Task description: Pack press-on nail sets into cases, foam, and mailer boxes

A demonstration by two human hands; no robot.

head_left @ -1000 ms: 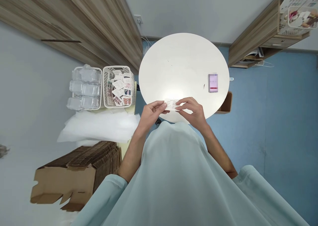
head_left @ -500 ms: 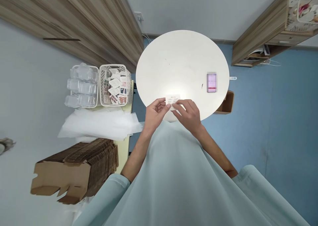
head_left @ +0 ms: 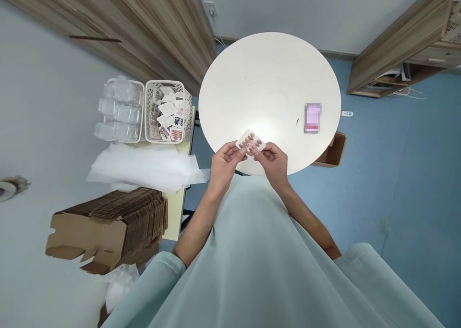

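Note:
A small white card of press-on nails (head_left: 250,141) is held between both hands, over the near edge of the round white table (head_left: 266,73). Rows of pinkish and golden nails face up on it, and it is turned cornerwise. My left hand (head_left: 224,164) pinches its left corner, thumb on top. On the right side, my right hand (head_left: 275,164) grips it the same way, the thumb lying over the lower nails. The fingers beneath the card are partly hidden.
At the left, a white basket (head_left: 147,112) holds several nail cards, beside clear plastic boxes (head_left: 120,109). Nearer are white sheets (head_left: 144,169) and stacked flat cardboard boxes (head_left: 108,227). A blurred phone-like object (head_left: 312,118) lies on the table; a brown bin (head_left: 333,152) stands below.
The card has been turned from its printed side to the side with nails and rotated cornerwise. My right hand now grips its right side. The view has shifted slightly.

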